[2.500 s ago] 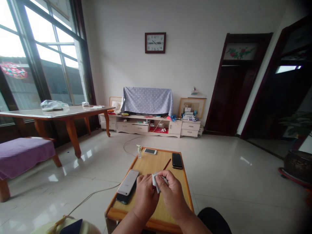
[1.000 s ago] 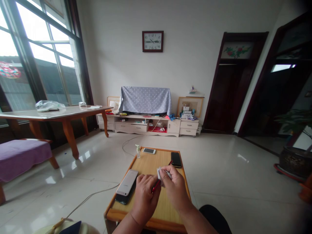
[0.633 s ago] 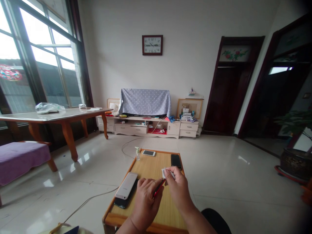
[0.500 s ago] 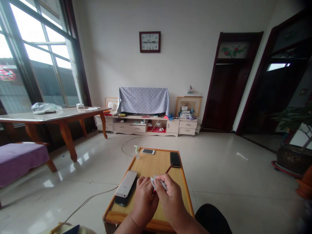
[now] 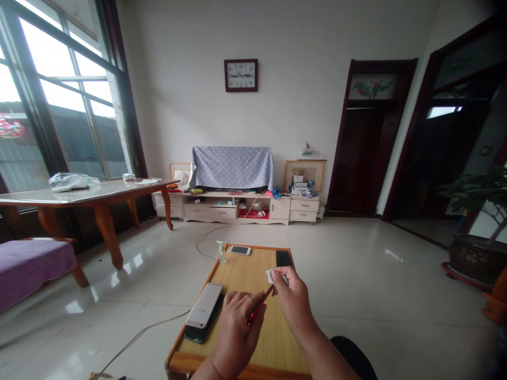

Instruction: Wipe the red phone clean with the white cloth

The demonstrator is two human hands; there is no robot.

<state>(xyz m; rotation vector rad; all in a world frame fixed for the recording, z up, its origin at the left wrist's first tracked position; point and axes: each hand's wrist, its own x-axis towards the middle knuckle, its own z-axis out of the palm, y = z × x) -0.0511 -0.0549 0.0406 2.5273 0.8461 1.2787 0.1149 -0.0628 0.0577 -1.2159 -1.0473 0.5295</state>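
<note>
My left hand (image 5: 237, 332) is closed around the lower end of a slim red pen (image 5: 260, 304) above a low wooden table (image 5: 245, 277). My right hand (image 5: 293, 303) pinches a small white tissue (image 5: 275, 276) at the pen's upper end. A white smartphone (image 5: 200, 305) lies on a black phone (image 5: 197, 333) just left of my left hand. Another black phone (image 5: 283, 258) lies just beyond my right hand. Farther back are a small white smartphone (image 5: 240, 250) and a little pump bottle (image 5: 222, 252).
A thin cable (image 5: 158, 322) runs across the glossy tiled floor (image 5: 356, 295). A long table (image 5: 87, 190), a purple-covered bench (image 5: 31, 274), a low cabinet (image 5: 229, 208) and a potted plant (image 5: 475, 248) stand around the room.
The red pen lay on the table earliest and is now in my left hand. My right hand and tissue have moved apart from my left hand, toward the pen's far end.
</note>
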